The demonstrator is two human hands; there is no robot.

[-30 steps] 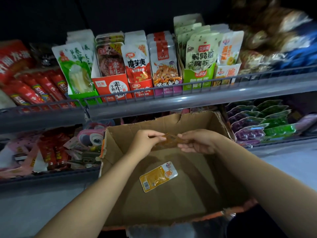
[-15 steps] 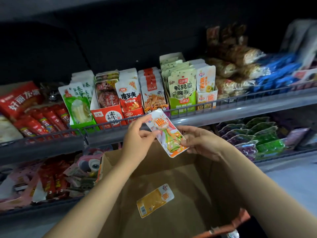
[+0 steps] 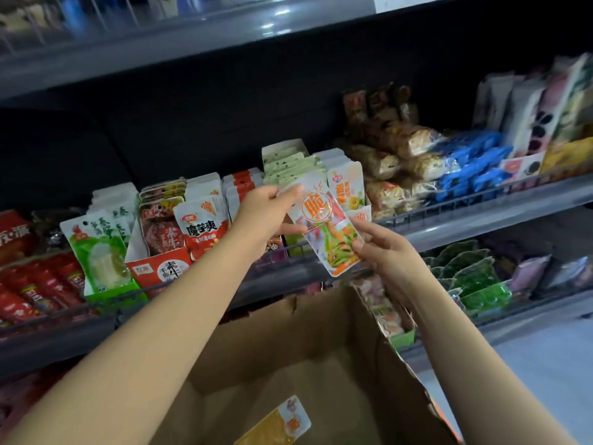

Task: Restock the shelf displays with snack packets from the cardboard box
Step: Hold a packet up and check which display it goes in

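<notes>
A snack packet (image 3: 327, 226) is pinched by the left hand (image 3: 268, 213) and right hand (image 3: 382, 248). It should be slid upright into the matching display box (image 3: 361, 216) on the shelf (image 3: 481, 220).

grey wire-fronted shelf (image 3: 465, 220) behind the fingers (image 3: 288, 191), upright snack packets in display cartons (image 3: 160, 268) left of them, wrapped bread packs (image 3: 401, 155) right of them

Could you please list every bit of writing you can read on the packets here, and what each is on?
"脆": on the held packet, gripped by the left hand and right hand.
"魔芋爽": red-and-white packet.
"素牛": red display box.
"20": same red-and-white packet, top corner.
Remaining print: too small or blurred.
</notes>
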